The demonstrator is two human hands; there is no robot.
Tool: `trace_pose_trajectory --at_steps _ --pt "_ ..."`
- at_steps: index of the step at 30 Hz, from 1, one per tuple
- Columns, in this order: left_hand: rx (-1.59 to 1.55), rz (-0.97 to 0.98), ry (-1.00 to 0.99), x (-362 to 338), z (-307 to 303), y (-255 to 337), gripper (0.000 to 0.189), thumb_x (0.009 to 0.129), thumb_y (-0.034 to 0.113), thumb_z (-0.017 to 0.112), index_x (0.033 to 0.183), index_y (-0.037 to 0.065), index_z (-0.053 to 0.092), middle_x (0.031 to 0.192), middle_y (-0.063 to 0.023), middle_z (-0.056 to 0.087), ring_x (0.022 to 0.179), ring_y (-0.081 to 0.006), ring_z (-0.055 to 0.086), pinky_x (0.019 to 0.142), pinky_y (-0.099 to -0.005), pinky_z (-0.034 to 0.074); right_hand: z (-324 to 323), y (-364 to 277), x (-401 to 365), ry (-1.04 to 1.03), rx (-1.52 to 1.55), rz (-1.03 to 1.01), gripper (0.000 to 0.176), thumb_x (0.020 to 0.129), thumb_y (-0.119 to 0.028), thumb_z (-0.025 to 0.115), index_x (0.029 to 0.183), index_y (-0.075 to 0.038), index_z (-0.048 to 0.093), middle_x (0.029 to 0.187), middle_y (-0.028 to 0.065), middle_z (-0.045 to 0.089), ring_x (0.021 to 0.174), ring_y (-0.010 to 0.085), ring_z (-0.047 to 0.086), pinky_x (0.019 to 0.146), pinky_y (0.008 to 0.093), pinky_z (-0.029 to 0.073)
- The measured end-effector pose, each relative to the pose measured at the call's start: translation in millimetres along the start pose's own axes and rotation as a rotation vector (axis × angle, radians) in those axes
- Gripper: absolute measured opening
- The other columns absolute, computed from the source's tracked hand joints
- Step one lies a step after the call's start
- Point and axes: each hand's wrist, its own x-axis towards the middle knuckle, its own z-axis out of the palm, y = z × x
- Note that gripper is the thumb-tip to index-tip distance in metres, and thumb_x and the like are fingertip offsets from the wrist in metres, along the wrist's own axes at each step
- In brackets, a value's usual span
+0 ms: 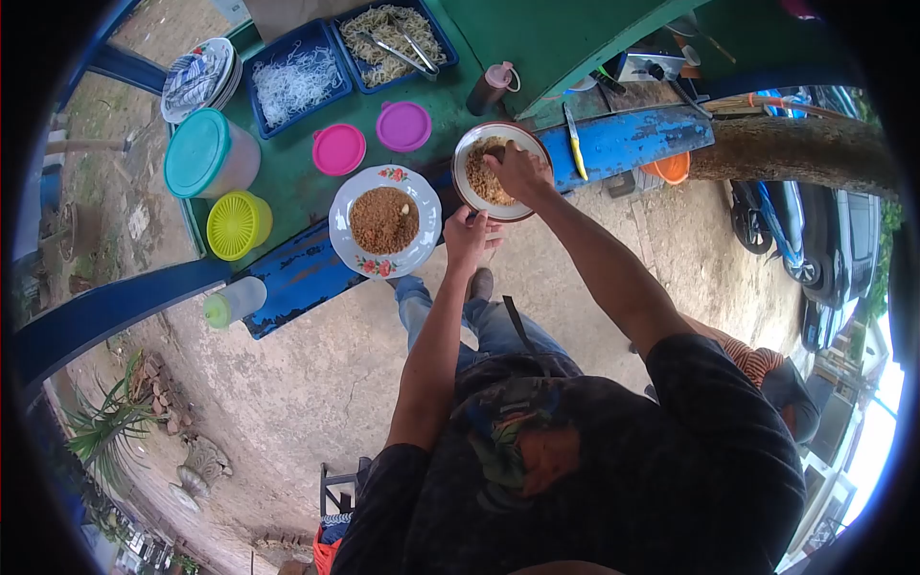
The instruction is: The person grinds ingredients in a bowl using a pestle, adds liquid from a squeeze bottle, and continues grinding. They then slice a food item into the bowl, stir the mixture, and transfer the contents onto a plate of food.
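A white plate with a brown rim (463, 189) holds brown crumbly food (484, 182) near the counter's front edge. My left hand (468, 236) grips the near rim of this plate from below. Over the food, my right hand (520, 172) has its fingers curled around a dark rounded object (495, 151), perhaps a pestle, mostly hidden by the hand. To the left, a flowered white plate (343, 222) carries more brown crumbly food (383, 220) with a small pale piece on it.
Blue trays (257, 94) of noodles, pink (338, 149) and purple lids (403, 126), tubs and stacked plates stand behind and left. A dark bottle (489, 88) stands behind the plate; a yellow-handled knife (578, 156) lies right. Another person (752, 364) is at the lower right.
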Motion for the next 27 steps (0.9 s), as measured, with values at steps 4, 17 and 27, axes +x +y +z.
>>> trace_pose_trajectory --at_steps 4,17,27 --pt "-0.004 0.015 0.049 5.6 -2.2 6.7 0.018 0.105 0.010 0.058 0.116 -0.005 0.063 0.094 -0.0162 0.074 0.088 -0.0262 0.078 0.069 -0.0398 0.069 -7.1 -10.8 3.9 0.023 -0.006 -0.052 0.062 0.100 -0.057 0.058 0.127 -0.001 0.059 0.119 0.0278 0.071 0.116 0.0428 0.068 0.098 0.0540 0.053" --pt "-0.104 -0.041 0.057 -9.2 17.8 -12.3 0.023 0.107 0.017 0.059 0.119 -0.002 0.062 0.098 -0.0163 0.075 0.087 -0.0267 0.078 0.068 -0.0388 0.068 -5.6 -0.4 -3.0 -0.011 -0.001 -0.024 0.062 0.101 -0.059 0.055 0.124 -0.001 0.061 0.118 0.0250 0.072 0.114 0.0410 0.070 0.096 0.0522 0.056" --pt "-0.049 -0.046 0.150 -6.0 24.9 -6.0 0.020 0.105 0.014 0.060 0.114 -0.004 0.062 0.087 -0.0140 0.073 0.072 -0.0227 0.076 0.060 -0.0363 0.066 -12.6 3.6 -3.7 -0.050 -0.017 -0.070 0.059 0.101 -0.056 0.056 0.128 -0.002 0.059 0.122 0.0260 0.071 0.111 0.0416 0.071 0.095 0.0528 0.056"
